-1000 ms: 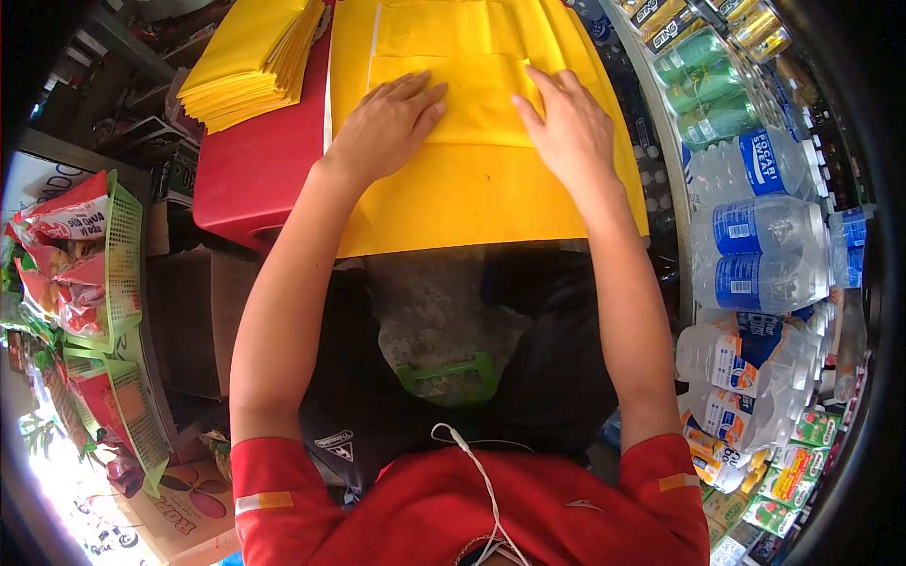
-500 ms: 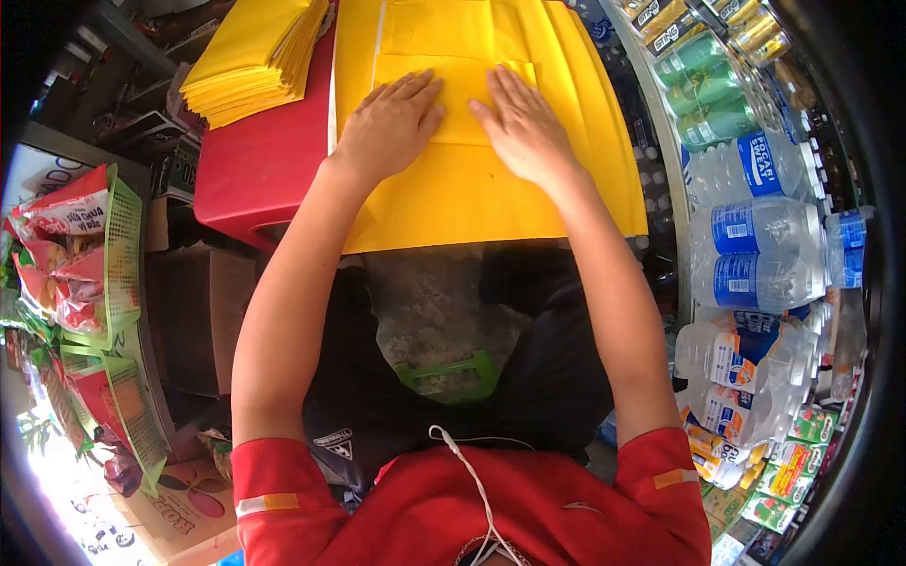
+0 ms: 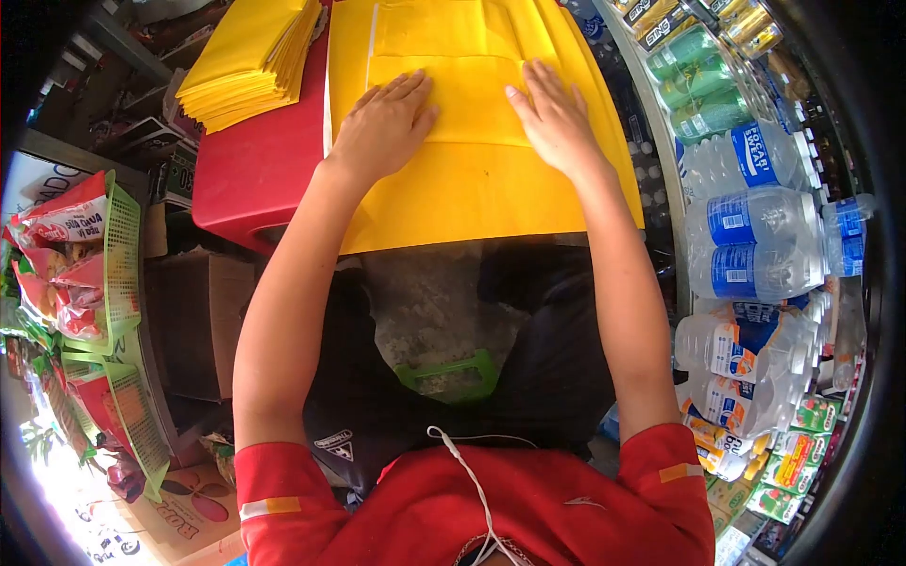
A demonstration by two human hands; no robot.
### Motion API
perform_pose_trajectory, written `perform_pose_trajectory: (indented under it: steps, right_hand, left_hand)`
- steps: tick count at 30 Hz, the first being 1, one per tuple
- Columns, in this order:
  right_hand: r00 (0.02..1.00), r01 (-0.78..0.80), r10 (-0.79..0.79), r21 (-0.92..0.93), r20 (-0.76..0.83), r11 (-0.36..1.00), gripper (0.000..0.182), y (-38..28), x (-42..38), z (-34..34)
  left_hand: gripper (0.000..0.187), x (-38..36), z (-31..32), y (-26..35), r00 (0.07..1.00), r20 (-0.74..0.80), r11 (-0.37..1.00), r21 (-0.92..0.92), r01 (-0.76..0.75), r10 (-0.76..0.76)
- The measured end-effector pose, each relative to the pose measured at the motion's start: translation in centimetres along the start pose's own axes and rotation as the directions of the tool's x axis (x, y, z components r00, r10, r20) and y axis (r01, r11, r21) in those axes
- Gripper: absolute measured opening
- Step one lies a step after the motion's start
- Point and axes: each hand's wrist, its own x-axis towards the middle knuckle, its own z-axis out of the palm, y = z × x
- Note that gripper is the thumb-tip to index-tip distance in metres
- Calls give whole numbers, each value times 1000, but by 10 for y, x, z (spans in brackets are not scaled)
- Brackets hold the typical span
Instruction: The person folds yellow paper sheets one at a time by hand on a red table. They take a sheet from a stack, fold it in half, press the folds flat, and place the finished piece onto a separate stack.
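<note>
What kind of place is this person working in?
Probably a small grocery or drinks shop: there are shelved Pocari Sweat bottles, green baskets of packaged snacks, and Sting cans at the upper right.

two hands [image 3: 382,127], one table [image 3: 250,174], two baskets [image 3: 123,259]

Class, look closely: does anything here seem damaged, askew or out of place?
A dark speck on the yellow sheet stands out against the plain colour. The folded stack looks slightly untidy, its edges uneven.
</note>
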Motion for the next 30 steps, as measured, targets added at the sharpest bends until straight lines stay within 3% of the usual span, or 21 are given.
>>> perform_pose_trajectory:
  steps: [1,4,7,16,30]
  right_hand:
    - [997,25,-27,-35,-68,999,74,5,0,1]
    - [990,133,-131,51,-42,990,73,8,0,3]
    - [991,123,-123,-7,47,992,74,4,3,14]
    - [993,107,-105,-28,47,994,75,9,3,15]
    - [996,64,-60,-54,62,997,74,5,6,15]
  left_hand:
    - [52,0,2,-1,1000,-11,1000,6,-8,8]
    - [52,0,2,0,1000,0,1000,22,-8,8]
    - [53,-1,0,1,1000,6,999,35,-7,7]
    - [53,-1,1,2,1000,-6,998,61,-16,16]
    - [60,0,1,-2,992,59,994,26,109,-110]
